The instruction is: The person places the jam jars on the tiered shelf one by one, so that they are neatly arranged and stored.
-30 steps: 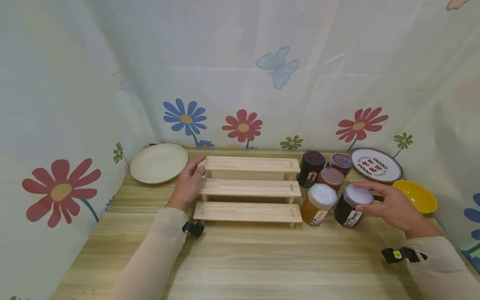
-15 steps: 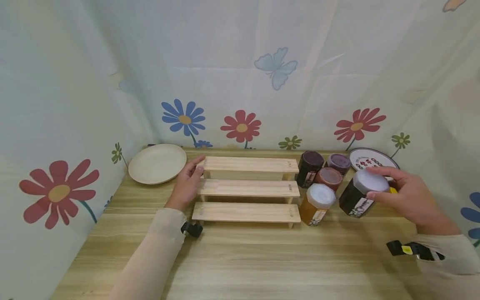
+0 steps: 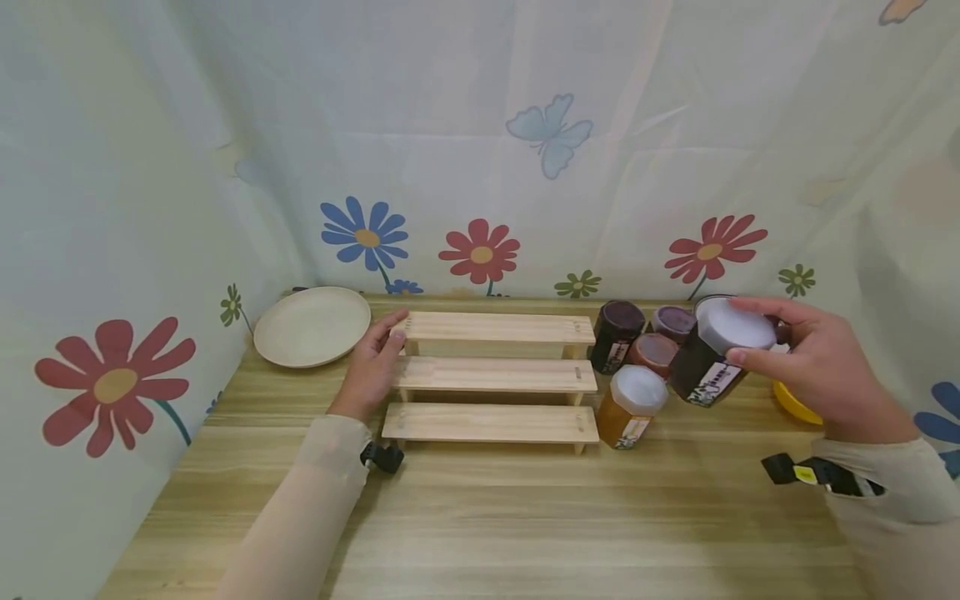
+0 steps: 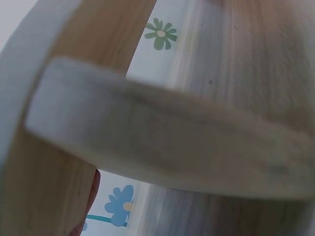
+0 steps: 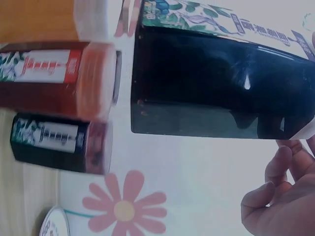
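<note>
My right hand (image 3: 813, 367) grips a dark jar (image 3: 708, 354) by its white lid, holding it tilted in the air above the table's right side. In the right wrist view the dark jar (image 5: 221, 78) fills the top, with my fingers (image 5: 275, 196) curled at its lid end. My left hand (image 3: 372, 367) rests against the left end of a three-step wooden rack (image 3: 495, 379), fingers relaxed. The left wrist view shows only blurred wood of the rack (image 4: 162, 132) up close.
An amber jar (image 3: 630, 406) with a white lid stands right of the rack, with three dark-lidded jars (image 3: 652, 352) behind it. A cream plate (image 3: 311, 325) lies at the back left, a yellow bowl (image 3: 795, 402) at the right. Flowered curtains wall the table (image 3: 487, 517).
My right hand has lifted the dark jar off the table and carried it up and back. The left hand has stayed on the rack's end.
</note>
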{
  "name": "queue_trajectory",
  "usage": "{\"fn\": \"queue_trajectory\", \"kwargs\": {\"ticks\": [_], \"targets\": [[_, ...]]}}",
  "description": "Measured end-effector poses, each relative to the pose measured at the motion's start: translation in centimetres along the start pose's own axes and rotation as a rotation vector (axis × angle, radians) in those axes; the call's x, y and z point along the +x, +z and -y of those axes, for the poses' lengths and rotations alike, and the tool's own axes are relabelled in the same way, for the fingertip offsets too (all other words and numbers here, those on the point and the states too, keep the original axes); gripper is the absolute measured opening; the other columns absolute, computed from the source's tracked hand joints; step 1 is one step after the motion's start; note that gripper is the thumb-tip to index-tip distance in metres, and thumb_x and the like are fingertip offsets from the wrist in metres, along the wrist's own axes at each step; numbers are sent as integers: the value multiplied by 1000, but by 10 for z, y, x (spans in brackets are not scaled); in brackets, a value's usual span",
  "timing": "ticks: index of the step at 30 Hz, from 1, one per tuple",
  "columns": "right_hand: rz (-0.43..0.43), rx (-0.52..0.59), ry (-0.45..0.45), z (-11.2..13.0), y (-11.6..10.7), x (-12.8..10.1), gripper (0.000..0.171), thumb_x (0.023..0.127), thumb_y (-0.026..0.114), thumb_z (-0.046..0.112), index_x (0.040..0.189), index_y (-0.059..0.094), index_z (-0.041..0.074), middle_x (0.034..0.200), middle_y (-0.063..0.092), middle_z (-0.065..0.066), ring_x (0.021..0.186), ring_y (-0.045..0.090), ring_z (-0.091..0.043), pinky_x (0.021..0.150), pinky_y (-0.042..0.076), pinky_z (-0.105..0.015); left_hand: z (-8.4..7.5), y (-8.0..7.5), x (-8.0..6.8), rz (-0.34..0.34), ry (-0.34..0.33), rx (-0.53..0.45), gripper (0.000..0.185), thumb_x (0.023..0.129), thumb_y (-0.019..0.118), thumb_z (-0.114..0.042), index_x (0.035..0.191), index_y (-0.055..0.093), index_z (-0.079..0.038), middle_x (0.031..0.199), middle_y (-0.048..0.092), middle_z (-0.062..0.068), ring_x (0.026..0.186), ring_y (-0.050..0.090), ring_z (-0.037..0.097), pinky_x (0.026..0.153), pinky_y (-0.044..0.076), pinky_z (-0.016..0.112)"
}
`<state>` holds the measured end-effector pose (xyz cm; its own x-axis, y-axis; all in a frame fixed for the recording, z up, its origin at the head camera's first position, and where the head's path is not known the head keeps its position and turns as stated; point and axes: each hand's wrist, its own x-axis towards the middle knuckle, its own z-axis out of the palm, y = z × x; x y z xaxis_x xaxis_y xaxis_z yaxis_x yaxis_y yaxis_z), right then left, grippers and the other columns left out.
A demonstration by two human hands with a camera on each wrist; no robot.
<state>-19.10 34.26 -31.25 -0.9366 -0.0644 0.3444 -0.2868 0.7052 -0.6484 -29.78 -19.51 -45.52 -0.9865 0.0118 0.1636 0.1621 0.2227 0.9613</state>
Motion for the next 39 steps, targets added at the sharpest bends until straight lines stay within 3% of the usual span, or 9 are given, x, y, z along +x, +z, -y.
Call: {"fn": "queue_trajectory", "kwargs": {"ticks": [4,9,12,16,21,31,39], "targets": [[6,43,22,11,8,8,58,92,83,13,146,63,10,122,56,8,96,55,-13,72,55,-13,-1,0,0,8,-2,-15,46,114,48,-35,159,49,-27,168,39,4,145,47,31,122,36,51],[25,119,62,22,20,21,60,93,84,18,148,61,12,129,56,3,99,57,-17,74,57,-15,-24,1,-10,24,-21,-20,47,115,46,-25,161,45,-18,170,35,9,147,44,35,123,34,52],[20,145,37,28,27,30,59,91,85,17,146,63,12,126,58,5,96,57,-18,71,56,-16,-33,0,-14,27,-23,-21,47,115,46,-23,161,46,-15,170,35,10,147,45,35,124,34,51],[14,140,-6,36,39,42,59,90,86,15,145,65,12,122,60,7,92,54,-20,66,52,-18,-20,0,-6,22,-25,-26,47,115,46,-25,161,46,-18,170,35,8,147,44,34,124,33,51],[34,136,-5,44,54,54,59,91,85,16,147,64,11,133,58,-4,96,51,-23,69,52,-17,-2,0,1,10,-7,-23,47,114,47,-32,160,47,-25,170,34,3,147,45,31,124,34,50],[129,164,29,60,78,76,64,92,85,24,150,60,13,131,56,-17,106,49,-27,72,54,-18,3,0,3,-5,39,-10,49,113,49,-37,159,49,-20,168,38,2,144,48,32,122,36,51],[141,134,14,64,96,87,63,91,86,25,149,62,13,127,60,-19,104,49,-28,71,51,-18,5,2,3,-8,31,-9,45,113,49,-38,157,52,-27,167,39,2,144,48,28,121,37,50]]}}
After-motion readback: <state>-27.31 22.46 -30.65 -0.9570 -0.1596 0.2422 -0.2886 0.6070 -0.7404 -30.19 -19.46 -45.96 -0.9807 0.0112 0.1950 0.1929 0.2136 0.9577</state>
